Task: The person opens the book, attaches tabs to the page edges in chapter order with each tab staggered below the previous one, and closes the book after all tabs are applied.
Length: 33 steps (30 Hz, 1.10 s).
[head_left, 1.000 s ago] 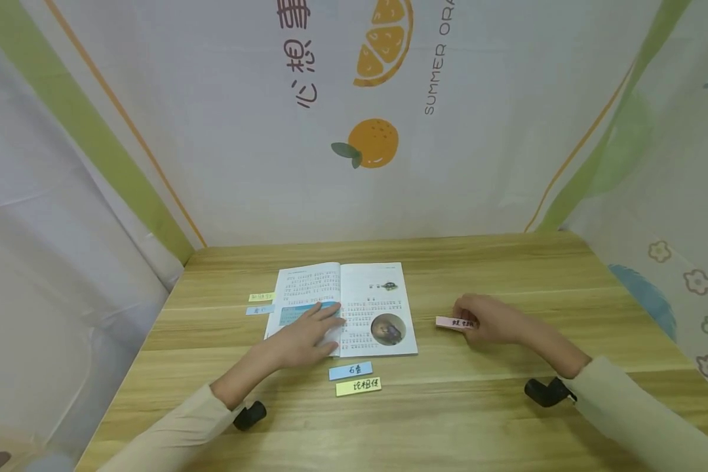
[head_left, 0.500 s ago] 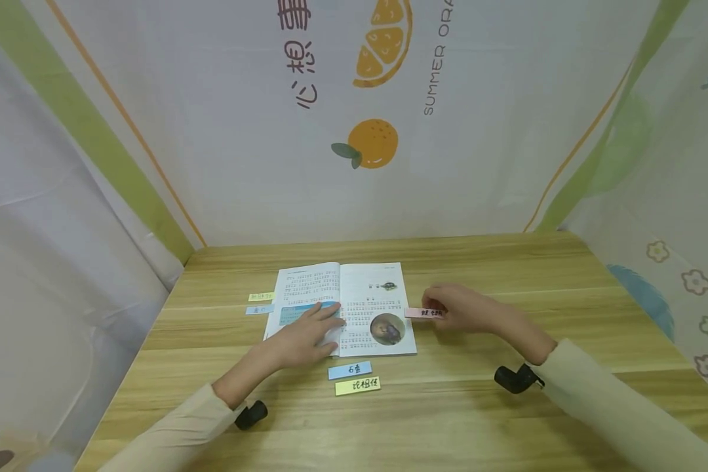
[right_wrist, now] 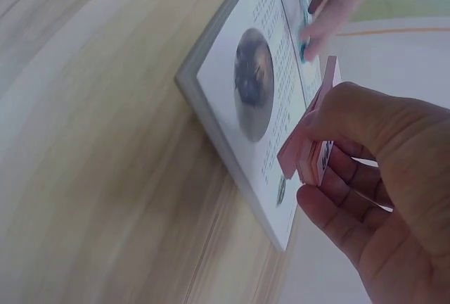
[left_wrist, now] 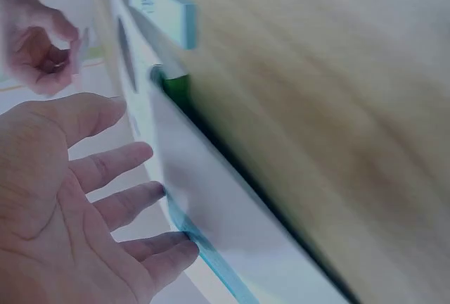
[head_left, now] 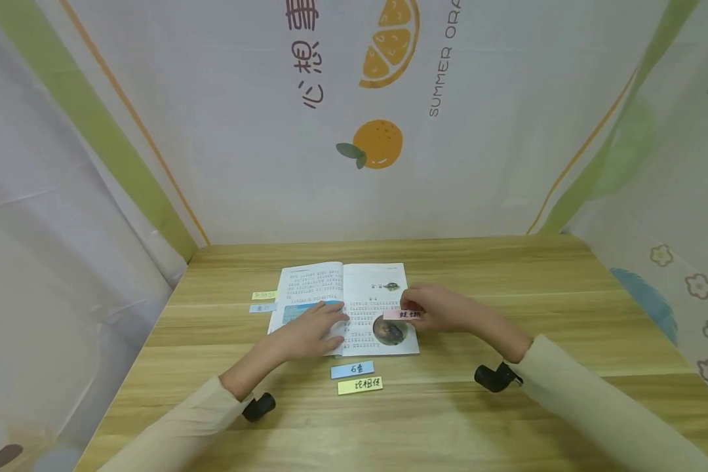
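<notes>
An open book (head_left: 368,275) lies on the wooden table, with printed text and a round picture on its right page. My left hand (head_left: 311,333) rests on the left page near the spine, fingers spread and fairly straight. Over the right page, my right hand (head_left: 448,309) pinches a pink sticky-note pad (head_left: 395,314) with handwriting on it. In the right wrist view the thumb bears on the pink pad (right_wrist: 304,150), whose layers stand partly apart. Part of the left page is hidden under the left hand.
Below the book lie a blue sticky-note pad (head_left: 352,370) and a yellow one (head_left: 360,385), both with handwriting. A yellow tab (head_left: 264,295) and a blue tab (head_left: 262,308) stick out from the book's left edge. A printed curtain (head_left: 271,183) hangs behind the table (head_left: 448,419).
My right hand has moved left with the pink sticky-note pad, from the table beside the book to over the right page. The left hand has stayed on the left page.
</notes>
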### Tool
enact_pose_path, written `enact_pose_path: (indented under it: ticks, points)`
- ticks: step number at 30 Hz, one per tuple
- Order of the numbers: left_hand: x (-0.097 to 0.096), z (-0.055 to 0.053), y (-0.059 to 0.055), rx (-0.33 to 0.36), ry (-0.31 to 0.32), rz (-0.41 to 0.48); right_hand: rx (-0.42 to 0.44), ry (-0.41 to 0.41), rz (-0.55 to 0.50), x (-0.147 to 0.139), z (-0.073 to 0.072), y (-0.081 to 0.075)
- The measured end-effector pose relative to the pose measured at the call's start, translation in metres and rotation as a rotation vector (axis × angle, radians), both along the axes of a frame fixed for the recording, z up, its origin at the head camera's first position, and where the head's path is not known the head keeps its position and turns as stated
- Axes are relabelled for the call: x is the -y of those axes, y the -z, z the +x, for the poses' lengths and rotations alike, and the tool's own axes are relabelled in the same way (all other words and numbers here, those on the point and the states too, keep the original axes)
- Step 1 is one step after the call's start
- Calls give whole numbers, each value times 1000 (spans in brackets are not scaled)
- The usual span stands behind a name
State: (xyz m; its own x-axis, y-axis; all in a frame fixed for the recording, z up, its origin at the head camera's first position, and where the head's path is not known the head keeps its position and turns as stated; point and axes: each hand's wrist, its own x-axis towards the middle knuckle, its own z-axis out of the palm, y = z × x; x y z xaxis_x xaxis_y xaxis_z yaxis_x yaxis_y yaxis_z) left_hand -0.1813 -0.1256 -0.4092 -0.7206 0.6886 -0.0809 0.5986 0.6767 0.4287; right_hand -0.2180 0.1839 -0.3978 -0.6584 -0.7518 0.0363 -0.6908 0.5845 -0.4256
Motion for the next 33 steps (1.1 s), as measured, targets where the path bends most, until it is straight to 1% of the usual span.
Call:
enact_pose_path:
  ticks: [3, 6, 9, 13, 17, 20, 23, 28, 33]
  points:
    - [-7, -4, -3, -3, -1, 47, 0, -12, 1, 7, 0, -1]
    - [-16, -7, -5, 25, -21, 98, -5, -36, -5, 15, 0, -1]
    - [-23, -7, -8, 53, -28, 142, -16, -62, -14, 22, -1, -3]
    - [-32, -7, -9, 74, -19, 205, -31, -90, -34, 28, -1, -6]
    - [-37, -6, -10, 135, -29, 298, -40, -97, -44, 31, -1, -8]
    - [-40, -5, -8, 195, -57, 377, -41, -96, -51, 30, 0, -8]
    - [-41, -5, -5, 229, -92, 430, -38, -93, -69, 29, 0, -8]
    - [-45, -7, 1, 230, -138, 466, -40, -80, -98, 26, 1, -7]
    - [-49, -7, 5, 240, -183, 492, -44, -58, -91, 24, 2, -7]
